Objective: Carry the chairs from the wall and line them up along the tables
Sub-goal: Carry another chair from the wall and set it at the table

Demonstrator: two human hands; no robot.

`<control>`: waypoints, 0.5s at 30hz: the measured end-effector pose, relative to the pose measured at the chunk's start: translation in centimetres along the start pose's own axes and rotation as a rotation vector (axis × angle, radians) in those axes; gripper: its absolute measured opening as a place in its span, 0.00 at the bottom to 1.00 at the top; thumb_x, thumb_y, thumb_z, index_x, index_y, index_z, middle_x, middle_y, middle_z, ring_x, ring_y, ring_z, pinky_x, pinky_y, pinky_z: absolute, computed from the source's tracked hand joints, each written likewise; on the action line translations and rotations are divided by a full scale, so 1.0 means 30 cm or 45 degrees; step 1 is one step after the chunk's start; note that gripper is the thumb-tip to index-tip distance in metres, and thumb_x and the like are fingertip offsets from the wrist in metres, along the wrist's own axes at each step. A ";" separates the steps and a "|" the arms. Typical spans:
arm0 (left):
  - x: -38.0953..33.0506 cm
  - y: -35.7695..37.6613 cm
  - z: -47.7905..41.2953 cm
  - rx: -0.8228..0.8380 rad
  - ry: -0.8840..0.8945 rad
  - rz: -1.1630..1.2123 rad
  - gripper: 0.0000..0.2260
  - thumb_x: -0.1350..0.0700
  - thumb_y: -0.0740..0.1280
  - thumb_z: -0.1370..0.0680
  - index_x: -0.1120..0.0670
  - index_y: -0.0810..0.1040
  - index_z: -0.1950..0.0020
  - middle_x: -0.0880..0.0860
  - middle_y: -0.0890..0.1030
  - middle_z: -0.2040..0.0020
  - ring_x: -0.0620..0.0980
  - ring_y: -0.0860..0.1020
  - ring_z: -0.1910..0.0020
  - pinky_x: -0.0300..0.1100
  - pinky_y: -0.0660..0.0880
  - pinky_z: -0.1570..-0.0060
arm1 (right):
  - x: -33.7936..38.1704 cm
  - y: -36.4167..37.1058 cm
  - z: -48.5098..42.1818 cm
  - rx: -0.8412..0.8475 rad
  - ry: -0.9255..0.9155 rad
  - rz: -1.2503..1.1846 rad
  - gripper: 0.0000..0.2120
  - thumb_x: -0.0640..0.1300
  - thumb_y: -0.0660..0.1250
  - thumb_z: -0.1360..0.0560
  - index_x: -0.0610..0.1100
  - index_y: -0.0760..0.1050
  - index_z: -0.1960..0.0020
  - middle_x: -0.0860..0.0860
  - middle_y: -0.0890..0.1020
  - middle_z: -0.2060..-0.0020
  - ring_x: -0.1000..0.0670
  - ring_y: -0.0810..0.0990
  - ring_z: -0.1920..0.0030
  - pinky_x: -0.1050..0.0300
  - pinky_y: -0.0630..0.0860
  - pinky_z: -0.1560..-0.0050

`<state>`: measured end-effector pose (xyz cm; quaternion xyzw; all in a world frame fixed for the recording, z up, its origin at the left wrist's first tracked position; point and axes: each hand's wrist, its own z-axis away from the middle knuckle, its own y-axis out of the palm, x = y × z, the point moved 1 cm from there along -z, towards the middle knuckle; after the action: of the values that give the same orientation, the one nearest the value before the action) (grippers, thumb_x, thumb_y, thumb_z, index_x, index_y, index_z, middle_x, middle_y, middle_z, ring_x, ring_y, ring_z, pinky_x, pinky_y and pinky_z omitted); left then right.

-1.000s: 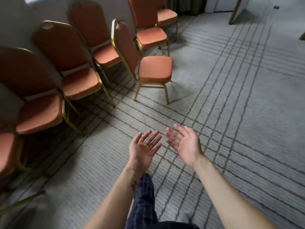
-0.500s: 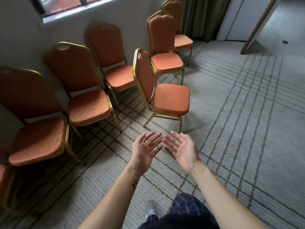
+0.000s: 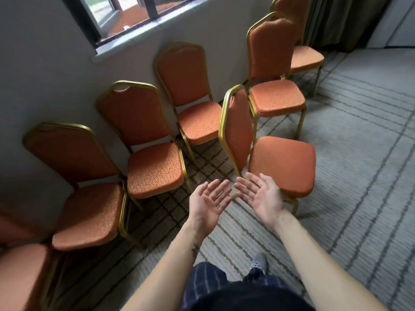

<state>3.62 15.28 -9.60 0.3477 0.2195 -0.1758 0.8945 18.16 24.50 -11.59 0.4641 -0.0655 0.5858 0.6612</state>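
Orange chairs (image 3: pixel 155 171) are lining the wall (image 3: pixel 45 75), these not yet carried; I am reaching toward the nearest chair (image 3: pixel 283 162) with left hand (image 3: pixel 208 200) and right hand (image 3: pixel 262 196) spread flat, palms up, holding nothing.

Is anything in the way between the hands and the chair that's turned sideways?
Nothing visible. The open left hand and right hand hover right before the orange padded chair with a gold metal frame, with only grey striped carpet beneath.
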 end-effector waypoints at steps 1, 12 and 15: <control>-0.050 0.015 -0.040 -0.006 0.004 0.009 0.20 0.50 0.57 0.16 0.60 0.73 0.29 0.62 0.83 0.38 0.61 0.80 0.35 0.56 0.72 0.30 | 0.031 0.035 -0.047 0.020 0.000 0.005 0.24 0.54 0.54 0.16 0.40 0.72 0.29 0.40 0.83 0.39 0.42 0.83 0.39 0.48 0.78 0.42; -0.463 0.156 -0.593 0.121 -0.140 -0.039 0.20 0.50 0.56 0.16 0.60 0.73 0.29 0.61 0.83 0.37 0.61 0.79 0.34 0.57 0.69 0.27 | 0.205 0.313 -0.582 -0.106 -0.023 0.010 0.22 0.53 0.54 0.16 0.40 0.73 0.31 0.40 0.85 0.42 0.41 0.82 0.38 0.47 0.77 0.38; -0.581 0.194 -0.734 0.175 -0.176 -0.115 0.19 0.50 0.55 0.15 0.60 0.73 0.30 0.60 0.83 0.38 0.60 0.80 0.35 0.55 0.72 0.31 | 0.242 0.382 -0.687 -0.173 -0.070 -0.004 0.21 0.53 0.54 0.16 0.41 0.74 0.32 0.40 0.85 0.42 0.42 0.83 0.39 0.48 0.78 0.40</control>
<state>-14.28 37.55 -12.04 0.3849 0.1602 -0.2539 0.8728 1.39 42.57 -12.40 0.4340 -0.1225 0.5660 0.6902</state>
